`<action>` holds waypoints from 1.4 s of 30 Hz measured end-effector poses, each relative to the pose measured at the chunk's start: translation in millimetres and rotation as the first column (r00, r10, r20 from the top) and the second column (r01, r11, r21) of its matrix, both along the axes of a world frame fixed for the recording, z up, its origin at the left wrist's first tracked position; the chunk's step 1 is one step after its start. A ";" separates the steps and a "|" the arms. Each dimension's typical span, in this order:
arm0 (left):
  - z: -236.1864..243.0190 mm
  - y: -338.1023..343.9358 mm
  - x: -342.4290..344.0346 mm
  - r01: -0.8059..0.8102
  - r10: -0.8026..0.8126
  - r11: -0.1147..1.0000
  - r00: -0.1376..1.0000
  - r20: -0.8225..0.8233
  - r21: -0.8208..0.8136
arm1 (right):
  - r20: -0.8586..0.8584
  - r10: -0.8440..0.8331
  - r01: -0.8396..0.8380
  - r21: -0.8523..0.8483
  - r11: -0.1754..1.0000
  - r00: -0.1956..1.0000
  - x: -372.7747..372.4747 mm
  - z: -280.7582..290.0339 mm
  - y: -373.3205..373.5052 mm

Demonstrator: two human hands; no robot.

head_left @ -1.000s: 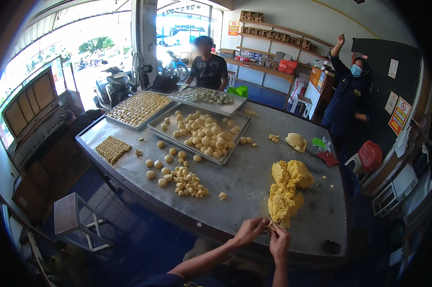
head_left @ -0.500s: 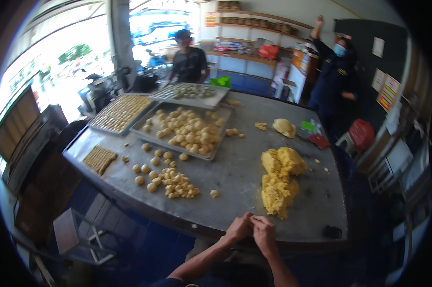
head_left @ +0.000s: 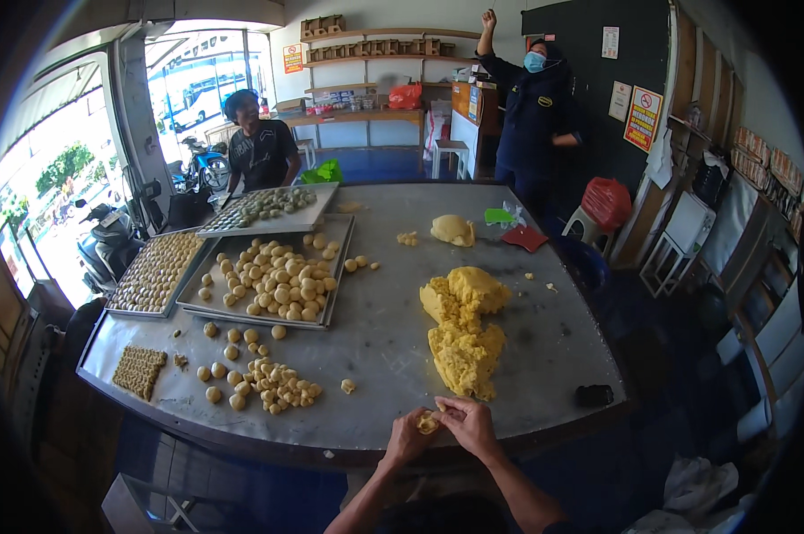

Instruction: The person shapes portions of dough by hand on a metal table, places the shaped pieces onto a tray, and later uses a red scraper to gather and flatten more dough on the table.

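At the table's near edge, my left hand [head_left: 409,436] is closed around a small piece of yellow dough [head_left: 428,422]. My right hand [head_left: 469,425] meets it from the right, thumb and fingers pinched on the same piece; the fingers partly hide it. Just beyond my hands lies a big crumbly mound of yellow dough [head_left: 466,354]. Left of them sits a single small dough lump [head_left: 347,386]. Farther left is a heap of small dough pieces [head_left: 282,384], with several round dough balls [head_left: 233,352] beside it.
Metal trays hold dough balls [head_left: 282,280], small rounds [head_left: 153,271] and greenish pieces [head_left: 268,205]. A block of small brown pieces [head_left: 140,372] lies at left. Smooth dough [head_left: 453,230], a red scraper [head_left: 525,238] and a black object [head_left: 594,395] are rightward. Two people [head_left: 261,151] stand or sit beyond the table [head_left: 379,267].
My view has swung right, so the scene sits farther left. My hands have opened apart slightly, and the dough between them now shows. The person at the back right keeps an arm raised.
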State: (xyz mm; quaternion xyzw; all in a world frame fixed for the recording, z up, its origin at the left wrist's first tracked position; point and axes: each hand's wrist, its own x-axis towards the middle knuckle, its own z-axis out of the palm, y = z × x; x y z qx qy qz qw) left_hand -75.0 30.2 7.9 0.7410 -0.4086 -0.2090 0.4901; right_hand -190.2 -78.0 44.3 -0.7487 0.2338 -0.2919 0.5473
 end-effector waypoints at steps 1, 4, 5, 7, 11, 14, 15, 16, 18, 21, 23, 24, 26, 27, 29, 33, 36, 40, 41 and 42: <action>0.1 -0.5 -0.3 0.028 -0.029 1.000 0.999 -0.027 -0.013 | -0.075 0.024 -0.024 -0.003 1.000 0.997 -1.3 -9.0 -5.5; -3.8 3.2 2.3 0.089 -0.090 0.996 0.996 -0.026 -0.023 | -0.219 0.092 -0.085 0.043 0.995 0.971 0.9 -32.7 -15.7; -8.2 3.7 2.0 0.098 -0.098 0.995 0.995 0.021 -0.006 | -0.221 0.111 -0.093 0.087 0.992 0.969 3.9 -40.6 -16.3; -6.3 2.8 0.1 0.115 -0.115 0.993 0.992 0.047 -0.001 | -0.254 0.094 -0.096 0.003 0.995 0.963 7.9 -33.3 -14.1; -17.0 -1.1 -3.7 0.132 -0.127 0.991 0.985 0.114 -0.036 | -0.161 -0.001 -0.053 -0.327 0.944 0.987 -0.2 -14.4 -1.3; -9.1 -2.7 -5.1 0.060 -0.047 0.995 0.986 0.159 -0.079 | -0.051 -0.163 0.120 -0.472 0.873 0.985 -13.3 -13.4 -18.3; -4.8 -0.9 -6.2 0.028 -0.014 0.995 0.989 0.150 -0.095 | -0.039 -0.254 0.202 -0.497 0.844 0.966 -17.8 -15.1 -26.3; -8.2 -1.5 -2.8 -0.014 0.030 0.994 0.988 0.149 -0.110 | -0.024 -0.344 0.282 -0.521 0.805 0.939 -21.7 -16.5 -34.4; -7.0 -1.8 1.5 -0.044 0.037 0.991 0.997 -0.063 -0.125 | -0.079 -0.401 0.293 -0.558 0.777 0.913 -28.8 -22.1 -38.9; -7.4 0.2 6.0 -0.005 0.004 1.000 0.967 -0.256 -0.003 | -0.214 -0.339 0.168 -0.562 0.810 0.916 -37.1 -31.9 -38.3; -16.1 0.0 8.9 -0.005 -0.016 0.997 0.963 -0.268 -0.075 | -0.214 -0.348 0.187 -0.539 0.821 0.913 -40.0 -39.1 -36.5; -21.5 1.0 8.6 -0.033 -0.017 0.978 0.972 -0.236 -0.204 | -0.215 -0.334 0.172 -0.542 0.823 0.918 -39.1 -40.7 -36.5; -31.8 -0.9 5.2 -0.087 -0.023 0.931 0.955 -0.296 -0.355 | -0.218 -0.305 0.143 -0.548 0.824 0.927 -38.7 -43.4 -39.3; -25.7 -4.9 3.3 -0.115 -0.041 0.921 0.921 -0.387 -0.372 | -0.208 -0.315 0.154 -0.554 0.818 0.926 -39.2 -47.4 -39.4; -17.3 -7.9 9.2 -0.135 -0.126 0.909 0.811 -0.571 -0.393 | -0.188 -0.337 0.176 -0.571 0.802 0.923 -41.3 -52.7 -39.5; 15.5 -8.8 46.3 -0.015 -0.435 0.847 0.555 -0.709 -0.531 | -0.182 -0.322 0.172 -0.558 0.811 0.929 -41.2 -53.3 -38.8; 103.5 -11.8 40.5 0.133 -0.454 0.839 0.705 -0.545 -0.527 | -0.171 -0.311 0.171 -0.550 0.817 0.935 -45.4 -50.1 -39.3; 190.2 0.9 60.6 0.467 -0.570 0.765 0.812 -0.128 -0.444 | -0.162 -0.301 0.181 -0.510 0.841 0.940 -48.2 -47.8 -41.1; 202.6 5.4 73.6 0.357 -0.475 0.798 0.868 -0.144 -0.485 | -0.149 -0.292 0.184 -0.498 0.847 0.945 -46.7 -49.2 -41.4; 212.7 6.2 86.0 0.247 -0.383 0.815 0.908 -0.168 -0.524 | -0.141 -0.290 0.186 -0.497 0.847 0.947 -47.2 -50.8 -43.0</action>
